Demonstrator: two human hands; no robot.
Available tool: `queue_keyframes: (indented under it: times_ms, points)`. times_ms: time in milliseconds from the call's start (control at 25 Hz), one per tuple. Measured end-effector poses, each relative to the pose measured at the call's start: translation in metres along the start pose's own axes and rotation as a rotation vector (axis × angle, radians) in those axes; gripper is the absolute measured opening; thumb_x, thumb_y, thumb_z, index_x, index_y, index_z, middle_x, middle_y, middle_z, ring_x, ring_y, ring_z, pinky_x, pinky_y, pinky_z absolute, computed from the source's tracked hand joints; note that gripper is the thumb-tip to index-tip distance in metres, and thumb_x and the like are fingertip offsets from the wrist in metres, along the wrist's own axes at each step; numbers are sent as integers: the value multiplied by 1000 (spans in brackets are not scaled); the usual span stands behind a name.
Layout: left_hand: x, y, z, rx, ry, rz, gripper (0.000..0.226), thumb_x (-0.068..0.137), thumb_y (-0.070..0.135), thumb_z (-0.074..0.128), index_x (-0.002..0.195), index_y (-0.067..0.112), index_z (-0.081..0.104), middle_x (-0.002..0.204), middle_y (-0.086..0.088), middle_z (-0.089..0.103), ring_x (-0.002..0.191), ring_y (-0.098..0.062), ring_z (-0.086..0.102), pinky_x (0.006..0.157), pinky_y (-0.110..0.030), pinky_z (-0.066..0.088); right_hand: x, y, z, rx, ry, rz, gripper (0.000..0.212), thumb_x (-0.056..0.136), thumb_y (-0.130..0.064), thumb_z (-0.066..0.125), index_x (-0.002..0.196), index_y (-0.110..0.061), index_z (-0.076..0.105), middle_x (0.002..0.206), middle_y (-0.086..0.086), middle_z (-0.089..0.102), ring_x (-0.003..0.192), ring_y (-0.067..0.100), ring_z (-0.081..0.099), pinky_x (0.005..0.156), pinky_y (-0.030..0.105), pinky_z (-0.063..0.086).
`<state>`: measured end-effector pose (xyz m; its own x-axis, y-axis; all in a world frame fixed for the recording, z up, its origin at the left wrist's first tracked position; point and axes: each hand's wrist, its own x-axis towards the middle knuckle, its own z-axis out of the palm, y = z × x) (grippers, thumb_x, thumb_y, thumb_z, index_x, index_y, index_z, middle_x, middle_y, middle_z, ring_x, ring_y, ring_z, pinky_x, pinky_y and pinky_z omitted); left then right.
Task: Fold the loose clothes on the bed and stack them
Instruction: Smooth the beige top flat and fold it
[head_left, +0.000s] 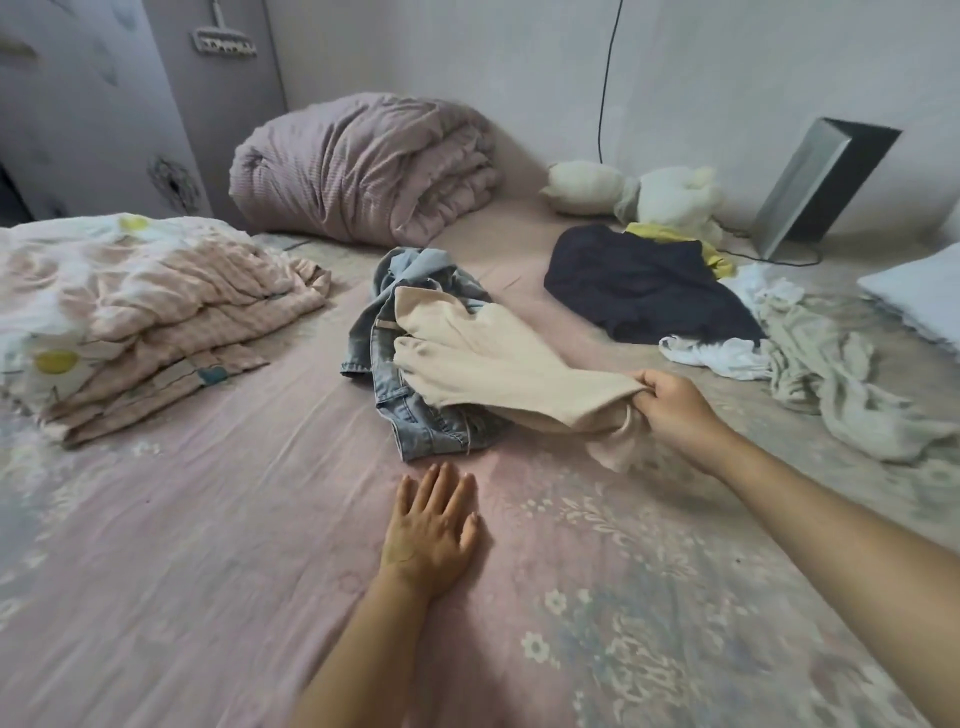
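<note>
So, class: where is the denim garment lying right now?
In the head view, the denim garment lies mid-bed, partly under the cream garment, just beyond the flat left hand.

The jeans (415, 364) lie mid-bed (208, 571), with a garment (493, 364) draped over them and running right into the right hand (670, 410). The left hand (431, 530) rests flat on the sheet just before the jeans. A folded quilt (130, 312) sits left, a rolled duvet (363, 166) behind, and loose clothes (644, 286) to the right, before a soft toy (634, 195)
</note>
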<state>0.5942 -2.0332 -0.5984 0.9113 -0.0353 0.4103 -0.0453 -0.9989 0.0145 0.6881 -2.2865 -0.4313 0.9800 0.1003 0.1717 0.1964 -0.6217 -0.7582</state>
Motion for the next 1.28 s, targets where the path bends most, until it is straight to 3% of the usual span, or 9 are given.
queue_keyframes:
  times_ms: [120, 360, 520, 680, 840, 960, 1080, 1160, 1280]
  points:
    - [-8, 21, -26, -62, 25, -55, 62, 75, 38, 36, 115, 0, 65, 115, -17, 67, 105, -29, 65, 87, -49, 52, -47, -14, -42, -4, -83, -16, 25, 92, 2, 45, 86, -17, 61, 76, -4, 61, 63, 2, 54, 50, 7, 37]
    - [-43, 122, -97, -387, 138, 52, 70, 72, 43, 51, 129, 5, 46, 123, -13, 59, 110, -26, 51, 89, -38, 47, -164, -21, -80, 79, -366, 100, 26, 93, 4, 45, 85, -13, 63, 77, -2, 64, 70, 4, 56, 59, 13, 41]
    - [-60, 152, -128, -461, 137, 70, 32, 75, 25, 46, 104, 18, 57, 92, -1, 66, 77, -23, 65, 67, -31, 45, -201, -33, -125, 306, -321, 207, 24, 97, 0, 42, 91, -10, 63, 85, 8, 65, 76, 16, 59, 70, 26, 47]
    - [-49, 141, -161, -602, 90, -169, 20, 80, 18, 51, 78, 7, 67, 83, -9, 64, 74, -30, 61, 61, -33, 42, -233, -44, -177, 527, -236, 259, 25, 97, 5, 38, 87, -7, 57, 74, 6, 62, 57, 7, 62, 51, 17, 49]
    - [-29, 149, -237, -1192, 8, -354, 18, 94, 10, 51, 78, 7, 58, 68, -2, 54, 67, -16, 49, 62, -26, 37, -245, -39, -198, 76, -149, 281, 18, 91, 1, 42, 80, -8, 54, 78, 14, 53, 69, 20, 50, 62, 30, 36]
    - [-21, 160, -299, -1181, 24, -184, 25, 96, 12, 49, 75, 1, 57, 64, -3, 47, 58, -4, 41, 56, -18, 34, -253, -42, -198, -92, -114, 302, 13, 86, -3, 44, 94, -10, 52, 88, 9, 49, 75, 18, 45, 64, 30, 32]
    - [-17, 174, -342, -1126, -41, 34, 18, 96, 11, 51, 81, 9, 58, 61, 2, 46, 49, 1, 39, 52, -12, 32, -263, -69, -174, 89, -272, 212, 64, 84, -19, 60, 138, -27, 26, 122, -5, 36, 108, 16, 46, 88, 30, 42]
    - [-20, 185, -356, -1103, -110, 115, 12, 96, 12, 53, 88, 9, 60, 64, 5, 50, 52, 1, 40, 53, -12, 33, -269, -90, -149, 126, -270, 87, 54, 84, -31, 64, 128, -18, 35, 115, -4, 47, 104, 18, 51, 84, 32, 43]
    - [-27, 186, -363, -1063, -120, 143, 9, 94, 11, 56, 85, 10, 59, 60, 9, 44, 48, 3, 40, 53, -14, 31, -264, -96, -125, -175, -128, 76, 22, 93, -31, 40, 88, -13, 51, 93, 3, 60, 84, 24, 56, 72, 36, 42]
